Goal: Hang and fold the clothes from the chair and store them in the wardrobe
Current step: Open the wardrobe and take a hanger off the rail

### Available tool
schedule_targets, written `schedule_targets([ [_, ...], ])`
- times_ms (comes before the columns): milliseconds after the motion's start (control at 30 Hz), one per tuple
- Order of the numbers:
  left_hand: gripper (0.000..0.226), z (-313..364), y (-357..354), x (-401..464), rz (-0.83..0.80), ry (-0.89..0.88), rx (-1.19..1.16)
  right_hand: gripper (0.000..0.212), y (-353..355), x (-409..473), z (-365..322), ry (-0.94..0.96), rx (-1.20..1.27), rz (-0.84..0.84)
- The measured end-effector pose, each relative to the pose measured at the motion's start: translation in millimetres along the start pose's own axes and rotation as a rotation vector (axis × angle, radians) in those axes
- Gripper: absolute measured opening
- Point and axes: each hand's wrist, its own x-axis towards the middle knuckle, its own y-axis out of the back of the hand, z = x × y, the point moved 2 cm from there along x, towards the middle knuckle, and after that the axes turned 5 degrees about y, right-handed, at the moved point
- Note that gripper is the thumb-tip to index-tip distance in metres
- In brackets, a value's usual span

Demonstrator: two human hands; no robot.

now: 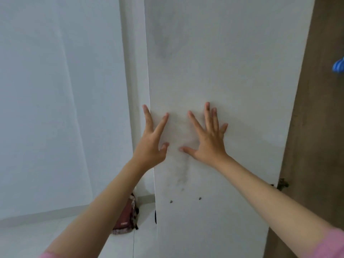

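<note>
A tall white wardrobe door (223, 67) fills the middle of the head view, with grey smudges and two small screw holes low on its face. My left hand (151, 140) lies at the door's left edge, fingers straight and spread, some of them past the edge. My right hand (208, 138) presses flat on the door's face, fingers spread. At the right, the brown wood wardrobe (316, 127) shows beside the door, with a hinge lower down. No clothes from the chair are in view.
A blue-and-white striped object (338, 66) pokes in at the right edge inside the wardrobe. A dark red bag (125, 218) with patterned cloth sits on the pale floor behind the door's left edge. White walls stand to the left.
</note>
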Motion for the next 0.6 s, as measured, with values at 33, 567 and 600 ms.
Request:
schedule_targets([
  [33,0.091,-4,-2,3,-0.011,0.016,0.014,0.117,-3,3,3,-0.021,-0.007,-0.008],
  [567,0.089,-49,-39,43,-0.020,0.151,-0.034,0.118,-37,35,31,-0.056,-0.189,-0.078],
  [600,0.089,-50,-40,43,-0.018,0.143,-0.044,0.118,-37,35,31,-0.054,-0.190,-0.072],
])
